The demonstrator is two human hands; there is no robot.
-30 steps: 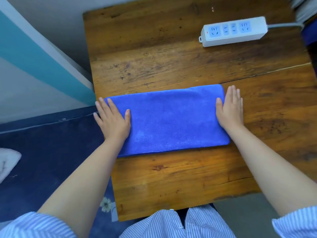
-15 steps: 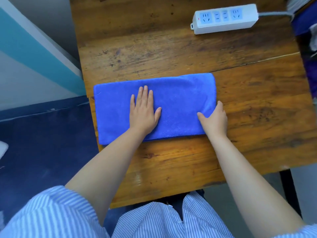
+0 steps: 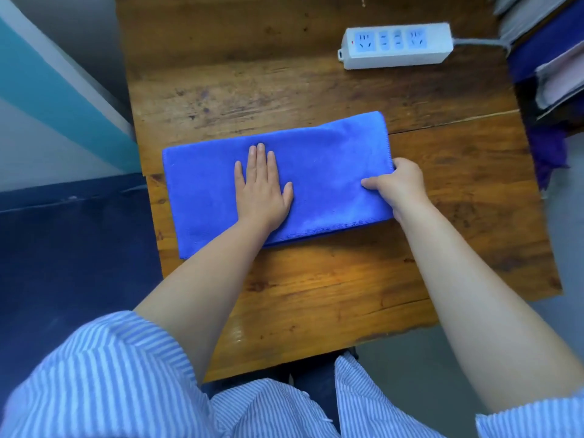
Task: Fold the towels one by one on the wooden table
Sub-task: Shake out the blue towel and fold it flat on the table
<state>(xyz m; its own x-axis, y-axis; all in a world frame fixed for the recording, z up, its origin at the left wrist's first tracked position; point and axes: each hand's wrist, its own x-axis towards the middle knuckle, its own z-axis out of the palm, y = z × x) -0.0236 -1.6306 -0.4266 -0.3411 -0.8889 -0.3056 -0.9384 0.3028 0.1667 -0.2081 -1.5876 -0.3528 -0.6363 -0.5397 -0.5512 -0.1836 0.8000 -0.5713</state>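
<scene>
The table [image 3: 316, 279] carries the towel [image 3: 202, 197], a folded blue strip with its long axis running left to right. The left hand [image 3: 260, 188] lies flat on its middle, fingers straight. The right hand [image 3: 399, 183] pinches the right end — nearer for folding it leftward.

**A worn table in a blue-floored corner**

A scuffed wooden table [image 3: 316, 295] is standing beside a white wall with a teal stripe [image 3: 47, 90]. Dark blue floor [image 3: 63, 248] is spreading left. A white power strip [image 3: 396, 45] is lying on the far side, and light is glinting off the wood.
</scene>
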